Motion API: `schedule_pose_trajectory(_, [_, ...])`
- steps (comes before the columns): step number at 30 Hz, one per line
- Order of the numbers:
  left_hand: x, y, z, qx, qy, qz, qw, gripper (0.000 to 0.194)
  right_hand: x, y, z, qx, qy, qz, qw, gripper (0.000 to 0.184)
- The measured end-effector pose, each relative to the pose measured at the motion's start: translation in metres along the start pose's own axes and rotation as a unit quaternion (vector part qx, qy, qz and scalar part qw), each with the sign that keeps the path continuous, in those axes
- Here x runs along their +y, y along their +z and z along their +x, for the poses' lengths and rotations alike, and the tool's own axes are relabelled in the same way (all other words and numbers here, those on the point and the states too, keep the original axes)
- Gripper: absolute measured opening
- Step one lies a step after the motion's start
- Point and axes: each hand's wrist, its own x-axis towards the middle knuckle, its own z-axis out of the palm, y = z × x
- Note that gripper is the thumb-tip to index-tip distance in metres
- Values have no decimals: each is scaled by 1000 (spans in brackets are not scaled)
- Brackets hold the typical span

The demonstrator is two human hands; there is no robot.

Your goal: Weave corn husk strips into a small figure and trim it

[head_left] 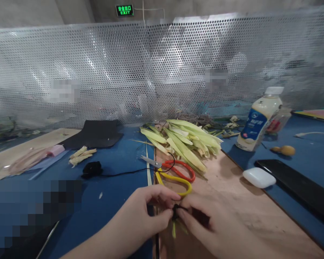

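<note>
My left hand [151,210] and my right hand [214,221] meet at the near edge of a wooden board [261,219]. Thumb and fingers of each are pinched on a small knot of black thread [176,210]. Thin yellow-green strips [174,230] hang below this knot; their upper part is hidden by the fingers. A loose black strand runs left to a bunched black ball of thread [92,168]. Just beyond my fingers lie scissors with red and yellow handles [175,181], blades pointing left. Behind them is a pile of pale green corn husks [185,138].
On the right stand a drink bottle [252,122] and a clear cup [277,122], with a white case [259,177] and a black phone [294,187] nearer. Black sheet [97,135] and husk scraps [81,156] lie left. A perforated metal screen [110,72] closes off the back.
</note>
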Motion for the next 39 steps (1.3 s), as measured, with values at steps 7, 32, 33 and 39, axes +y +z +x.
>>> schedule_pose_trajectory(7, [0,-1,0,-10,-7,-8,1000,25,5,0,-3,-23,-11,3,1000,20])
schedule_pose_trajectory(32, [6,-4,-3,-15,-27,130,991,6,3,-4,-2,-31,-29,-22,999,23])
schedule_pose_trajectory(33, [6,-5,-3,-15,-24,139,990,6,2,-4,-3,-31,-29,-27,999,24])
schedule_pose_trajectory(39, [11,-11,-5,-13,9,212,977,6,-1,-10,-6,-35,-88,-124,988,23])
